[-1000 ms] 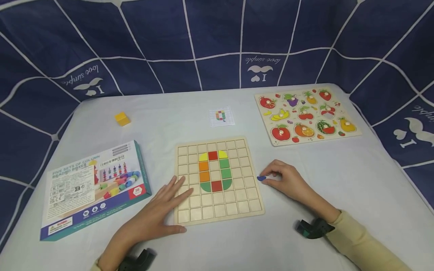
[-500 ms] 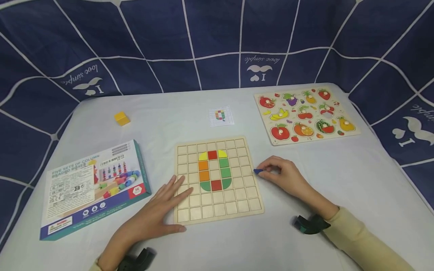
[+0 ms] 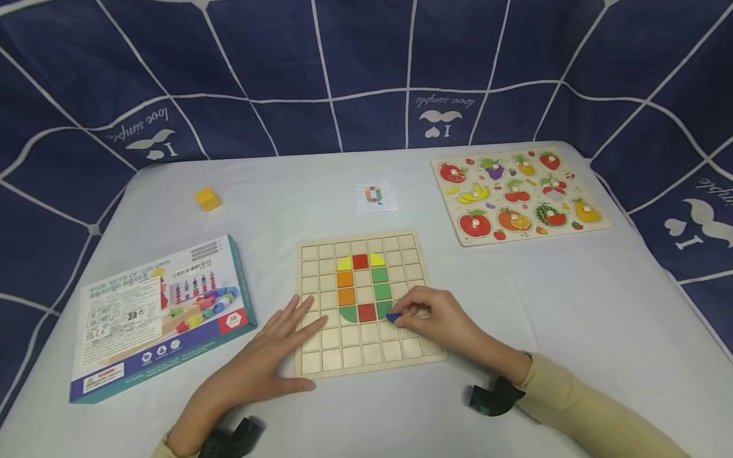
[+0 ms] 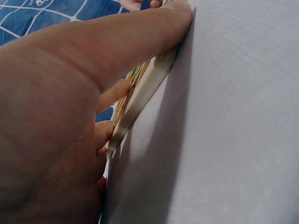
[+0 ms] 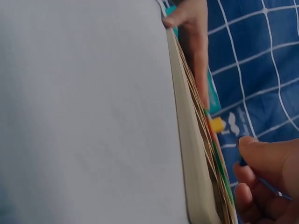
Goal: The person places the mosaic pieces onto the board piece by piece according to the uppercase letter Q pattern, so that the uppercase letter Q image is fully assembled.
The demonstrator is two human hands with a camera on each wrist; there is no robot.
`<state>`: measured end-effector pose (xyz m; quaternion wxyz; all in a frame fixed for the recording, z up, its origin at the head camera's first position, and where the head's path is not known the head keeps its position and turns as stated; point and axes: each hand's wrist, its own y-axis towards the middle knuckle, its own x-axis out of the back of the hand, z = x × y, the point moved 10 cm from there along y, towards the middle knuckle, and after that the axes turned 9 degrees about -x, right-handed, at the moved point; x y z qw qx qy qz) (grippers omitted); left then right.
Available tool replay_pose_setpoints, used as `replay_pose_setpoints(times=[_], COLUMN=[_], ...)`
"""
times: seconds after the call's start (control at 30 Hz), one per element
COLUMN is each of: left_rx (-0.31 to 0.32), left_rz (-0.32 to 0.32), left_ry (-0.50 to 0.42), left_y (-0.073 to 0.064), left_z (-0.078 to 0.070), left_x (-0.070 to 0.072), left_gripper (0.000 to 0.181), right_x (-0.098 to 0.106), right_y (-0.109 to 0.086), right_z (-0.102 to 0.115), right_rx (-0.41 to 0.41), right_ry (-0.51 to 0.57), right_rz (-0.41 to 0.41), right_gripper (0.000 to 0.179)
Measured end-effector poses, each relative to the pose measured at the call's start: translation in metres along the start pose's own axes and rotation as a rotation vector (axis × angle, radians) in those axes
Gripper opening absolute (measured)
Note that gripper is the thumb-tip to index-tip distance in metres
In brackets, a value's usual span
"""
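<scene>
A wooden grid board (image 3: 326,360) lies in the middle of the table, with a ring of red, yellow, green and orange pieces set in its squares. Between thumb and index finger my right hand (image 3: 438,318) pinches a small blue piece (image 3: 393,317), close over the board at the green curved piece (image 3: 385,309) in the ring's lower right corner. My left hand (image 3: 266,356) rests with spread, straight fingers on the board's left side, its thumb by the near edge. In the left wrist view the thumb (image 4: 135,39) lies along the board's side (image 4: 145,93).
A small pattern card (image 3: 375,196) lies behind the board. At the back right is a fruit knob puzzle (image 3: 501,216). To the left are a beaded-column toy box (image 3: 166,318) and, farther back, a yellow block (image 3: 208,199). A dark blue patterned cloth (image 3: 366,70) hangs behind the table.
My right hand has carried the blue piece from the table right of the board leftward and over the board, to the ring's lower right corner. The left hand has stayed in place.
</scene>
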<state>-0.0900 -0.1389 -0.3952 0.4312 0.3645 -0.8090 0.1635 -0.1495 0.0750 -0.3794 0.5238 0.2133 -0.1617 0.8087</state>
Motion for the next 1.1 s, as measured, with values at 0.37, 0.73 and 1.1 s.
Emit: replay_pose_setpoints(times=[0.37,0.73,1.1], left_rx=[-0.008,0.01,0.041], left_rz=[-0.012,-0.002,-0.064], left_ry=[0.004,-0.004,-0.015], left_y=[0.0,0.0,-0.003], left_z=[-0.001,0.0,-0.003], left_x=[0.001,0.0,0.014], left_gripper=[0.103,0.102,0.089], right_x=[-0.017,-0.021,0.048], right_y=[-0.002,-0.006,-0.006], right_z=[0.006,0.013,0.013], right_rx=[0.013,0.074,0.14], right_ry=[-0.152,-0.186,-0.128], right_rz=[-0.01,-0.012,-0.234], right_gripper=[0.015,0.019,0.018])
